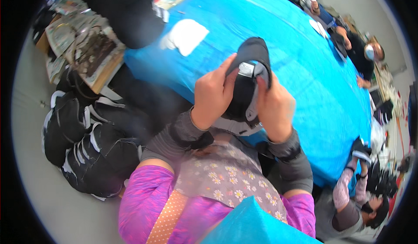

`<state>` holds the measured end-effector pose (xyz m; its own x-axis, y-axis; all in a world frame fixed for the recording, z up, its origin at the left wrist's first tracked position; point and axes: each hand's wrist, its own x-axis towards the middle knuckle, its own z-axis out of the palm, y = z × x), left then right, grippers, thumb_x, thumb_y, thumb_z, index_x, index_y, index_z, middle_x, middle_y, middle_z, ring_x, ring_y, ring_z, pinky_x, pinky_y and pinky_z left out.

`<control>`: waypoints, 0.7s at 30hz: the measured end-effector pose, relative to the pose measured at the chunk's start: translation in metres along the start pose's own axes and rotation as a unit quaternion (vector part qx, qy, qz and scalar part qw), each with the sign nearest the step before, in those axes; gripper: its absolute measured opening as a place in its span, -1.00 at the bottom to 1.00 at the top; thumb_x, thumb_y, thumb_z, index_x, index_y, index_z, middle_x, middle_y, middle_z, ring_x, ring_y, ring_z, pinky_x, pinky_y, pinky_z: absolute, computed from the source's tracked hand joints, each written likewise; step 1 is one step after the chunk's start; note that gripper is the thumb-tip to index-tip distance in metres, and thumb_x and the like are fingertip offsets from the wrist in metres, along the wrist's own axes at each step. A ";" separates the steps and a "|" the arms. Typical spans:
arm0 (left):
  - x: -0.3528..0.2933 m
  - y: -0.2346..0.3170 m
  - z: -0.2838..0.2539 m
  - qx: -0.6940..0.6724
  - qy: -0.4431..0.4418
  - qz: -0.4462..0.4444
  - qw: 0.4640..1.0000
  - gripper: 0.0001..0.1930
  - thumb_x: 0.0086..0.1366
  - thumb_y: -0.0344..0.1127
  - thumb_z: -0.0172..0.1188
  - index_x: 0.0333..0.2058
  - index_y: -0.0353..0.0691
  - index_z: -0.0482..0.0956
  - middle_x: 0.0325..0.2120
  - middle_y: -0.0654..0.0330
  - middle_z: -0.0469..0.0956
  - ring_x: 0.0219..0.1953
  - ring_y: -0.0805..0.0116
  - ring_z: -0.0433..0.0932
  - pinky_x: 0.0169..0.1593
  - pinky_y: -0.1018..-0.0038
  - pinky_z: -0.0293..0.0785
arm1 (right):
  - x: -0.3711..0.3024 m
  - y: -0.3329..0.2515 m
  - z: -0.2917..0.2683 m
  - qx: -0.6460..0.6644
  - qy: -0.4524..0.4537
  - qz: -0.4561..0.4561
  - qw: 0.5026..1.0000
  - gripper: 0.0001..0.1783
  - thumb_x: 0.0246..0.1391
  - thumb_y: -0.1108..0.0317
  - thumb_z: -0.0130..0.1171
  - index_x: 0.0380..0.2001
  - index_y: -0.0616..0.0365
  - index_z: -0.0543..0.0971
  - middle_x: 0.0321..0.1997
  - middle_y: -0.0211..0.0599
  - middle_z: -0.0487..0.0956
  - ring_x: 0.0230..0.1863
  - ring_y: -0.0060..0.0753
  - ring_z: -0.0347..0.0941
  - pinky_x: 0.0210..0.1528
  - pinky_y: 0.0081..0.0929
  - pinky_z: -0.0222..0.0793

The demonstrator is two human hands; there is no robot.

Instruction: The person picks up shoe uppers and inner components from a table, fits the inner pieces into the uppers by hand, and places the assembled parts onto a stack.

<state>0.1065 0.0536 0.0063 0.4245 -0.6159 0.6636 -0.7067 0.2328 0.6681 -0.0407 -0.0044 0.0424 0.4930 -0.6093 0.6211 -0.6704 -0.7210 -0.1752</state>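
Note:
A black shoe (254, 50) is up in front of me over the near edge of the blue-covered table, gripped from both sides. My left hand (212, 95) is closed on its left edge, the thumb lying by a small white label (246, 69) in the opening. On the other side, my right hand (276, 110) pinches the grey-lined edge (261, 72), thumb inside the opening. Part of the shoe's lower end is hidden behind my hands. On the table beyond my left hand lies a white piece of material (187, 36), apart from both hands.
Black shoe pieces with white edging (82, 144) pile up at my left. A wooden-edged bench (106, 72) with papers stands behind them, beside a tall black stack (126, 13). Co-workers sit along the blue table cover (322, 100) at the right, one holding a shoe (361, 150).

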 end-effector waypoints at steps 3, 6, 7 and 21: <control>0.021 -0.017 -0.027 -0.001 0.063 0.134 0.989 -0.64 0.26 -0.49 0.19 0.05 -0.21 0.58 -0.44 -0.06 0.59 -0.52 0.09 0.56 -0.41 0.31 0.45 | 0.015 0.008 -0.024 0.105 -0.091 -0.011 0.990 -0.35 0.08 0.14 0.28 0.18 0.22 0.40 -0.31 0.04 0.61 -0.36 -0.02 0.57 -0.31 -0.25 0.47; 0.041 -0.023 -0.067 0.041 0.067 0.202 0.976 -0.51 0.08 -0.57 0.20 0.06 -0.17 0.57 -0.17 0.00 0.63 -0.23 0.06 0.63 -0.20 0.32 0.56 | 0.053 0.005 -0.041 0.372 -0.206 0.062 0.903 -0.35 0.23 0.11 0.13 0.29 0.21 0.29 -0.16 -0.19 0.57 -0.28 -0.40 0.49 -0.23 -0.44 0.42; 0.050 -0.026 -0.079 0.056 0.067 0.260 0.962 -0.47 0.03 -0.58 0.19 0.06 -0.15 0.55 -0.05 0.06 0.62 -0.11 0.05 0.63 -0.12 0.32 0.58 | 0.070 -0.002 -0.042 0.435 -0.200 0.060 0.876 -0.40 0.30 0.11 0.07 0.28 0.21 0.30 -0.16 -0.27 0.55 -0.30 -0.50 0.45 -0.26 -0.49 0.41; 0.186 -0.134 -0.188 0.229 0.326 0.283 0.872 0.17 -0.05 0.28 0.44 0.35 -0.27 0.04 0.26 -0.01 0.27 0.31 0.02 0.24 0.35 -0.05 -0.02 | 0.283 -0.128 -0.087 0.354 0.183 -0.319 0.860 -0.65 0.28 0.16 0.12 -0.41 0.28 0.55 -0.49 -0.36 0.49 -0.45 -0.59 0.35 -0.40 -0.58 0.27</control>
<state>0.3866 0.0495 0.1029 0.0593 0.0951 0.9937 -0.9963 -0.0571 0.0649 0.1361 -0.0556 0.3073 0.3405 0.0360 0.9396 0.2412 -0.9692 -0.0502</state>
